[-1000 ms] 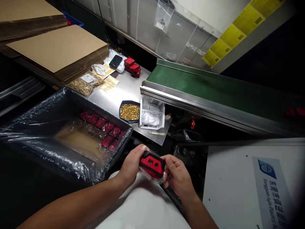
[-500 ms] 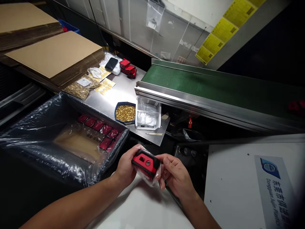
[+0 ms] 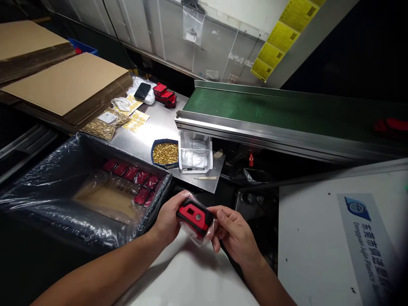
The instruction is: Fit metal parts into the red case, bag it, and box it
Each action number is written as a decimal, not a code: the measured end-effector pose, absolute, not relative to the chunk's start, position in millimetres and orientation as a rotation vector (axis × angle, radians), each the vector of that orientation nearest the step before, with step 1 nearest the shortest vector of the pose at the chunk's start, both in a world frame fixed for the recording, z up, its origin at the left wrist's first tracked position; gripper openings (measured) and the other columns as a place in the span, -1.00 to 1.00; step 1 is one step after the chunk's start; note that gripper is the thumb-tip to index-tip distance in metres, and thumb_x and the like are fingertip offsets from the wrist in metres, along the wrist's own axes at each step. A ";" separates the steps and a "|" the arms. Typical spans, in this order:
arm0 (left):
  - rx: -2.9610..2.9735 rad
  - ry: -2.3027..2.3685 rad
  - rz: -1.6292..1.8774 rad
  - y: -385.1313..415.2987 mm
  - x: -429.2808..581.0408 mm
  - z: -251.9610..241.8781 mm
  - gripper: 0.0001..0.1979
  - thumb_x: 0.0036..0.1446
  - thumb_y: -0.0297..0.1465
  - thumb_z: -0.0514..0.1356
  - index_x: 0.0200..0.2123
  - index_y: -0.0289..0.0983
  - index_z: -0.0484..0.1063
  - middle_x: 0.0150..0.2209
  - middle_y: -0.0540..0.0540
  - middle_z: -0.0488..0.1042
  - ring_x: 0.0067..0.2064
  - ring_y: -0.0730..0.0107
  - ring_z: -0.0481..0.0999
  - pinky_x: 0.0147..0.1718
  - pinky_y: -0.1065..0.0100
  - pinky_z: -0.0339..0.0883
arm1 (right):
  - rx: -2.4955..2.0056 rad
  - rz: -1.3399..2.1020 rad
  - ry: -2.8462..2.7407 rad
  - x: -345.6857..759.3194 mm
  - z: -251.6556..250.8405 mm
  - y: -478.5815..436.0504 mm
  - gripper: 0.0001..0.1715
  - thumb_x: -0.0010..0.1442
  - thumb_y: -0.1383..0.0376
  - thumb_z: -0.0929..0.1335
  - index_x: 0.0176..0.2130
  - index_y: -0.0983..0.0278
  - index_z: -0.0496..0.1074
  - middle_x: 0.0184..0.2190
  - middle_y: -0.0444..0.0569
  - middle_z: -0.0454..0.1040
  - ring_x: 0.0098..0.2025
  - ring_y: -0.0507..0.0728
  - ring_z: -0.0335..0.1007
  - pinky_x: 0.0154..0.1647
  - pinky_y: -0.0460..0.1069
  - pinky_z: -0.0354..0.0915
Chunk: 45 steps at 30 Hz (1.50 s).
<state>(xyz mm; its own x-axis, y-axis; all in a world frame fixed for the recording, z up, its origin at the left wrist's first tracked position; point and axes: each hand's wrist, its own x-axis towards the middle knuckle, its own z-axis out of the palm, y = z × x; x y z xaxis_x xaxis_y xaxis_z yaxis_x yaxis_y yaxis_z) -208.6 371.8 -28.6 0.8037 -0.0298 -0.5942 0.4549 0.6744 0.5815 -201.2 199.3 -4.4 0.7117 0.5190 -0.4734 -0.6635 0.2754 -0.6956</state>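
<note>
inspector a: between both hands, above the white surface (image 3: 191, 276), a red-and-black part (image 3: 194, 216) sits in a clear bag (image 3: 198, 233); left hand (image 3: 168, 221) and right hand (image 3: 234, 233) pinch it closed. slick film could let it slip.

inspector b: lined box (image 3: 47, 182) holds bagged red parts (image 3: 134, 178); blue tray (image 3: 165, 154) holds brass pieces.

My left hand (image 3: 167, 219) and right hand (image 3: 234, 233) hold a red casing (image 3: 195, 216) in a clear bag between them, just beside the plastic-lined box (image 3: 47, 187) of bagged red casings (image 3: 134, 178), below the table's (image 3: 159, 127) near edge.
</note>
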 end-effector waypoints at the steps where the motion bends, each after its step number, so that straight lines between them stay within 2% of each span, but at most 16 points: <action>1: 0.839 0.553 -0.276 373.4 -207.4 -28.3 -0.71 0.12 -0.22 0.21 -0.52 -0.29 0.35 -0.51 -0.01 0.37 -0.45 0.40 0.34 -0.43 0.44 0.28 | -1.029 0.791 0.167 -203.2 -5.2 199.3 -0.56 0.26 0.07 0.33 -0.11 0.41 0.48 -0.54 0.03 0.56 -0.68 0.00 0.39 -0.69 -0.18 0.30; 6: 1.000 0.439 -0.259 378.4 -205.3 -30.7 -0.74 0.15 -0.23 0.20 -0.46 -0.29 0.39 -0.46 -0.03 0.40 -0.40 0.36 0.35 -0.37 0.43 0.26 | -1.197 0.692 0.178 -214.4 -8.7 198.3 -0.44 0.23 0.10 0.38 0.12 0.30 0.26 -0.56 -0.11 0.51 -0.64 -0.02 0.34 -0.65 -0.16 0.32; 8: 1.047 0.411 -0.244 379.1 -208.4 -30.7 -0.74 0.18 -0.22 0.18 -0.44 -0.29 0.38 -0.46 -0.02 0.38 -0.41 0.38 0.32 -0.38 0.43 0.23 | -1.241 0.689 0.185 -219.0 -8.7 198.3 -0.40 0.22 0.09 0.38 0.14 0.28 0.23 -0.56 -0.14 0.48 -0.61 -0.01 0.33 -0.63 -0.15 0.32; 16: 1.199 0.211 -0.139 386.0 -226.0 -19.5 -0.73 0.26 -0.23 0.11 -0.41 -0.27 0.37 -0.39 -0.05 0.38 -0.32 0.31 0.35 -0.28 0.37 0.23 | -1.437 0.681 0.078 -236.7 1.2 204.4 -0.56 0.16 0.10 0.43 -0.03 0.25 0.41 -0.50 -0.20 0.34 -0.57 -0.11 0.20 -0.57 -0.20 0.19; 23: 1.293 0.151 -0.117 385.9 -238.0 -17.9 -0.75 0.31 -0.26 0.07 -0.35 -0.26 0.42 -0.35 -0.09 0.45 -0.28 0.27 0.41 -0.24 0.34 0.26 | -1.538 0.732 0.094 -246.0 4.4 205.7 -0.50 0.11 0.06 0.46 -0.05 0.27 0.39 -0.54 -0.20 0.34 -0.59 -0.09 0.15 -0.61 -0.17 0.14; 25: 1.364 0.147 -0.114 386.0 -240.6 -16.6 -0.77 0.30 -0.27 0.09 -0.31 -0.25 0.45 -0.30 -0.10 0.49 -0.25 0.25 0.44 -0.22 0.34 0.28 | -1.545 0.788 0.087 -246.0 1.3 204.1 -0.53 0.11 0.04 0.45 -0.11 0.29 0.41 -0.55 -0.19 0.35 -0.60 -0.08 0.17 -0.61 -0.16 0.14; 29: 1.401 0.083 -0.138 398.7 -237.5 -12.0 -0.84 0.25 -0.29 0.17 -0.18 -0.23 0.47 -0.16 -0.16 0.52 -0.12 0.16 0.48 -0.15 0.32 0.33 | -1.453 0.789 0.060 -246.6 -14.4 196.1 -0.60 0.18 0.01 0.40 -0.33 0.30 0.37 -0.60 -0.20 0.32 -0.62 -0.09 0.16 -0.59 -0.16 0.09; 33: 1.446 -0.079 -0.228 425.9 -230.9 -5.2 -0.70 0.16 -0.30 0.27 -0.04 -0.25 0.47 -0.02 -0.23 0.48 0.04 0.04 0.43 0.07 0.21 0.28 | -1.205 0.763 0.140 -252.4 -34.0 188.2 -0.61 0.20 -0.01 0.38 -0.35 0.25 0.32 -0.66 -0.23 0.28 -0.65 -0.07 0.10 -0.60 -0.14 0.06; 35: 1.428 -0.125 -0.245 436.9 -232.1 -3.1 -0.65 0.16 -0.29 0.27 0.01 -0.25 0.45 0.01 -0.25 0.46 0.07 0.00 0.41 0.11 0.16 0.25 | -1.070 0.741 0.168 -255.6 -40.3 186.8 -0.63 0.18 -0.02 0.39 -0.35 0.22 0.34 -0.66 -0.22 0.29 -0.65 -0.06 0.10 -0.59 -0.12 0.09; 40: 1.355 -0.149 -0.220 443.3 -245.1 -1.5 -0.73 0.15 -0.30 0.27 -0.09 -0.26 0.48 -0.05 -0.28 0.48 -0.01 0.01 0.45 0.02 0.18 0.29 | -0.952 0.708 0.159 -259.6 -47.7 189.3 -0.67 0.11 -0.01 0.43 -0.28 0.16 0.42 -0.67 -0.19 0.32 -0.67 -0.02 0.11 -0.61 -0.08 0.13; 43: 1.347 -0.162 -0.165 441.2 -251.2 0.0 -0.79 0.14 -0.33 0.28 -0.16 -0.26 0.49 -0.09 -0.27 0.49 -0.06 0.04 0.47 -0.02 0.19 0.30 | -0.968 0.722 0.187 -258.4 -49.6 190.5 -0.60 0.03 -0.04 0.47 -0.24 0.14 0.42 -0.63 -0.19 0.35 -0.66 -0.02 0.12 -0.62 -0.09 0.13; 45: 1.396 -0.154 -0.112 440.9 -253.7 1.3 -0.82 0.15 -0.34 0.28 -0.18 -0.25 0.50 -0.08 -0.26 0.49 -0.05 0.05 0.47 -0.01 0.19 0.31 | -1.007 0.729 0.189 -255.2 -48.7 190.3 -0.57 -0.01 -0.06 0.49 -0.28 0.15 0.42 -0.61 -0.18 0.35 -0.66 -0.03 0.12 -0.63 -0.09 0.11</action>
